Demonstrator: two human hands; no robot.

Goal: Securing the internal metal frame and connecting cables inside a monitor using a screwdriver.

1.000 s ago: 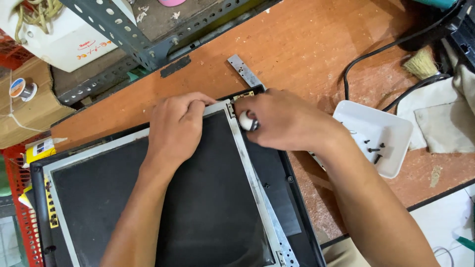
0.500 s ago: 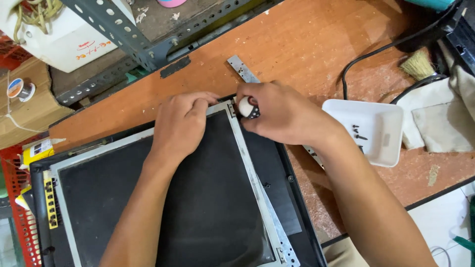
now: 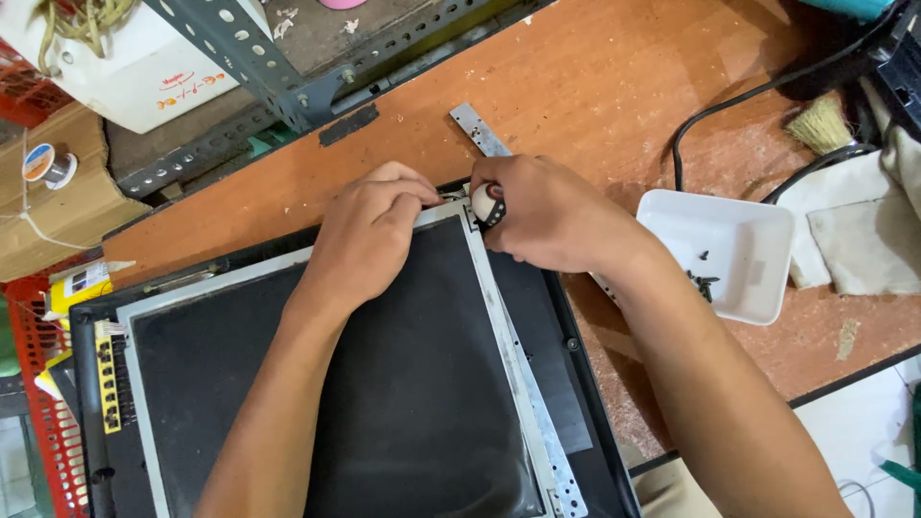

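- Right hand fingers closed around white-capped black screwdriver at dark flat panel's silver metal frame corner.
- Left hand fingers curled, holding nothing, pressing beside tip.
- Best kept vertical, panel pinned.

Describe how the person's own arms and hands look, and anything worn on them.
Both arms are bare as far as the view shows, with no sleeves. The left hand and right hand wear no gloves; no rings, watch or bands are visible.
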